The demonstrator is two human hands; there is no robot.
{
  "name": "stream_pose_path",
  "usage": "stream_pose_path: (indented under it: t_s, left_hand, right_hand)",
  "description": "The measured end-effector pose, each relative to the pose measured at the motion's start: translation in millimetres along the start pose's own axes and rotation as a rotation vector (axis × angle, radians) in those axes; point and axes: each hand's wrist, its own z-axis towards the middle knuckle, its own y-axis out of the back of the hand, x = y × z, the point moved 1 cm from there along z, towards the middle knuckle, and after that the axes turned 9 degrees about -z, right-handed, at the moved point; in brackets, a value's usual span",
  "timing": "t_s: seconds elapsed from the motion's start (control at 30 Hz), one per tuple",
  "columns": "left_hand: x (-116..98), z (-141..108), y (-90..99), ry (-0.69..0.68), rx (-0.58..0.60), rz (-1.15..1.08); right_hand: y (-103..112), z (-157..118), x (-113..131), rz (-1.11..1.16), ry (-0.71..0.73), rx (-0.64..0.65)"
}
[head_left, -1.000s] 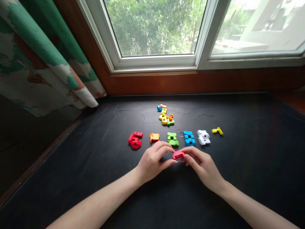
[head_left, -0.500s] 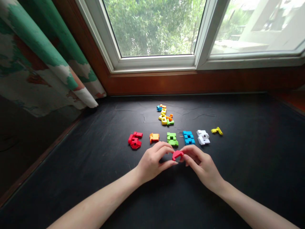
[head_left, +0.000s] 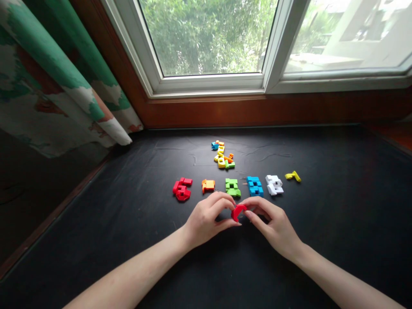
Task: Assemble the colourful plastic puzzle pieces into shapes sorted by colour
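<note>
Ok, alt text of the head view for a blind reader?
Left hand and right hand together hold a curved red piece. Beyond it, a row of coloured blocks crosses the black surface, with a cluster behind, towards the window.

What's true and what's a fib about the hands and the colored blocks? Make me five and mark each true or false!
1. The left hand holds a curved red piece. True.
2. The blue block lies between the green block and the white block. True.
3. The right hand is holding the white block. False: it's at the curved red piece.
4. The green block is right of the blue block. False: it's left.
5. The white block lies on something black. True.
</note>
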Motion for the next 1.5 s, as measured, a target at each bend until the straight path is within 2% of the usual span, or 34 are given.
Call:
stream_pose_path:
  t_s: [0.33, 0.67, 0.8, 1.17, 1.33, 1.5]
  left_hand:
    - [-1.9, 1.3, 0.4, -0.070, 0.051, 0.025]
    - [-4.5, 2.8, 0.6, -0.131, 0.097, -0.026]
    - [-5.2, 3.3, 0.8, -0.152, 0.076, 0.001]
    - [-3.9, 0.9, -0.3, -0.006, 0.044, -0.101]
    - [-1.0, 0.2, -0.9, 0.021, 0.009, -0.092]
    - [3.4, -3.2, -2.5, 0.064, -0.030, -0.086]
  right_hand:
    - [-0.9, 0.2, -4.3, 0.002, 0.003, 0.021]
    - [-3.5, -1.3, -4.6, 0.072, -0.006, -0.018]
    - [-3.3, -1.9, -3.5, 0.079, -0.012, -0.015]
    - [-5.3, -1.8, -7.4, 0.130, -0.016, -0.001]
    - [-4.3, -3.1, -5.6, 0.107, 0.017, 0.033]
    - [-4.1, -3.0, -5.8, 0.083, 0.025, 0.014]
